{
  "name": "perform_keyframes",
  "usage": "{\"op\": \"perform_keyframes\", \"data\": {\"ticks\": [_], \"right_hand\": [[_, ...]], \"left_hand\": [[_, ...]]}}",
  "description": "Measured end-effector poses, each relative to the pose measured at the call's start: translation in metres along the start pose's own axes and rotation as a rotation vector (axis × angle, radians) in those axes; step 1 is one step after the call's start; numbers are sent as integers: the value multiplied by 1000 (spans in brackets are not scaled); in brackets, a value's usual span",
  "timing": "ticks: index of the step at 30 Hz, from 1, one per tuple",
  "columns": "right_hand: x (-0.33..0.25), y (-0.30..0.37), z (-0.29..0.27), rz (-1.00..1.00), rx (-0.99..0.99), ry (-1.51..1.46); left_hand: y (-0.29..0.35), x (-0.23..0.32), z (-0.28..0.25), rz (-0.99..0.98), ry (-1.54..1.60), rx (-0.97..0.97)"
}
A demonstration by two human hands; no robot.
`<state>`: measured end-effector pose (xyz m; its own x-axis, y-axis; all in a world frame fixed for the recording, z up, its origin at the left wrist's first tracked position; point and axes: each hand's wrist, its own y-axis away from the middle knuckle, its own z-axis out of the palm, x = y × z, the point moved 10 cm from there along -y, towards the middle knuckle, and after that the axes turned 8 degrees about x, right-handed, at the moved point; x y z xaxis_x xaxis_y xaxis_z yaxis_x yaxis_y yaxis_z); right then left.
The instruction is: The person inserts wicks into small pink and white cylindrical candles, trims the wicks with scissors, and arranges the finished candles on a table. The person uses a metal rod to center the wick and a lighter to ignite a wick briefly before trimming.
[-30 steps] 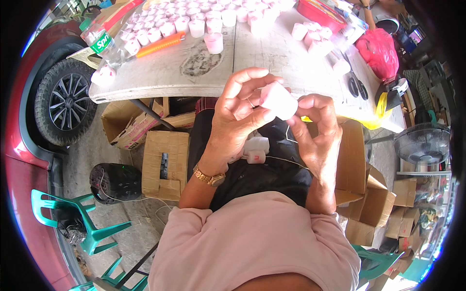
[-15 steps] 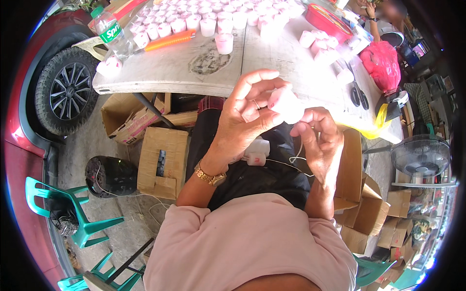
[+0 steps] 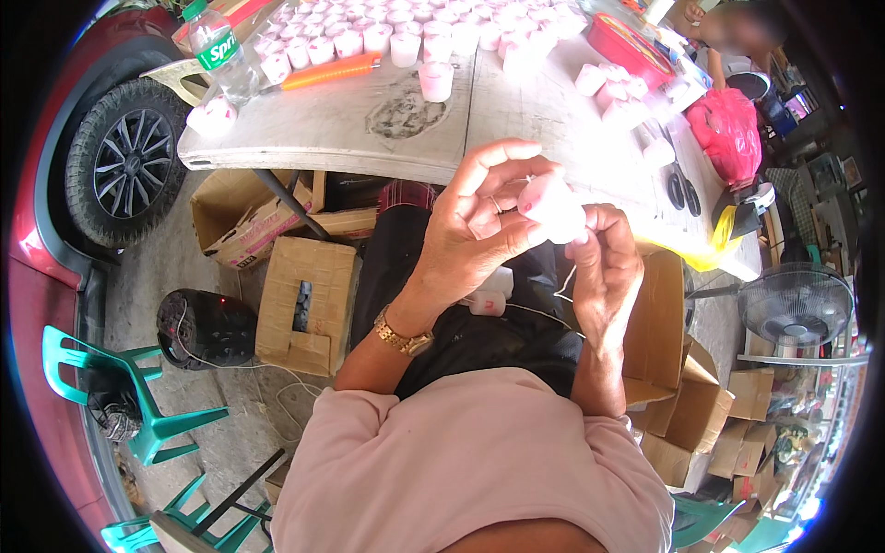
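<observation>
My left hand (image 3: 466, 241) holds a pale pink cup (image 3: 551, 210) between thumb and fingers, raised above my lap near the front edge of the tabletop (image 3: 535, 120), the forefinger arched over it. My right hand (image 3: 608, 272) meets the cup at its right side, thumb and forefinger drawn close together; whether these grip the cup itself or a white string (image 3: 566, 284), which hangs just beside them, I cannot tell. Glare washes out the detail of the cup. A gold watch (image 3: 406, 336) circles my left wrist. Below the hands, small white cups (image 3: 487, 302) rest on my dark-clothed lap. On the tabletop, a single pink cup (image 3: 436, 81) stands just in front of many close-set cups (image 3: 378, 35); to its left lie an orange-handled cutter (image 3: 332, 72) and, beyond, a clear bottle (image 3: 226, 64) with a green cap. Toward the right are black-handled scissors (image 3: 684, 194), a red tub (image 3: 630, 48) and a bright pink bag (image 3: 725, 136). Farther out, on the floor, a cardboard box (image 3: 277, 276) sits beside a black speaker (image 3: 207, 327), with a green chair (image 3: 152, 405) nearby; a car wheel (image 3: 126, 166) occupies the left margin, a fan (image 3: 797, 304) the right.
</observation>
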<state>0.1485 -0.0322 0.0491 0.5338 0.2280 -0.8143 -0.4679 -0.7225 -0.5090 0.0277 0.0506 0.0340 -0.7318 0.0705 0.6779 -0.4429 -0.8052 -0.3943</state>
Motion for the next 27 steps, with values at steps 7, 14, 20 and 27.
{"op": "perform_keyframes", "data": {"ticks": [7, 14, 20, 27], "right_hand": [[-37, -14, -8, -277, 2, 82], [-33, -15, 7, -237, -241, -35], [-31, -9, 9, -203, -311, -77], [-16, -6, 10, -67, -355, -117]], "left_hand": [[4, 3, 1, -46, -75, -40], [19, -17, 8, -248, -272, -143], [26, -20, 9, -271, -297, -208], [28, -28, 15, -375, -175, -173]]}}
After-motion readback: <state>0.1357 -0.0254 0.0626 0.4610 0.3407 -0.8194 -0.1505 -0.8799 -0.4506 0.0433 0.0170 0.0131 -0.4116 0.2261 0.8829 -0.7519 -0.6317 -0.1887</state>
